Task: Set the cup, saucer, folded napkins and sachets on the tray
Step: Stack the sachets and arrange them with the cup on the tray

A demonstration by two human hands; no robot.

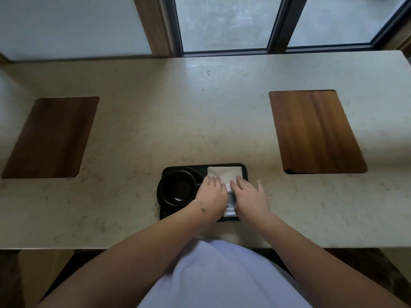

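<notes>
tray (pixel 244 172) at 6 o'clock | cup (pixel 178 188) on saucer (pixel 161 202), its 9 o'clock side | both hands (pixel 211 193) (pixel 248 194) flat, fingers straight, pressing napkin (pixel 224 174) at 3 (flattening folds, probably) | sachet (pixel 230 211) beneath

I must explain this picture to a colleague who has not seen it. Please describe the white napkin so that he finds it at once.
Start at the pale stone table, at its near edge, where a small black tray lies between two wooden boards. The napkin lies on the tray's far right part, beside the black cup. It is the only white thing there, and both hands' fingertips rest on it.
</notes>
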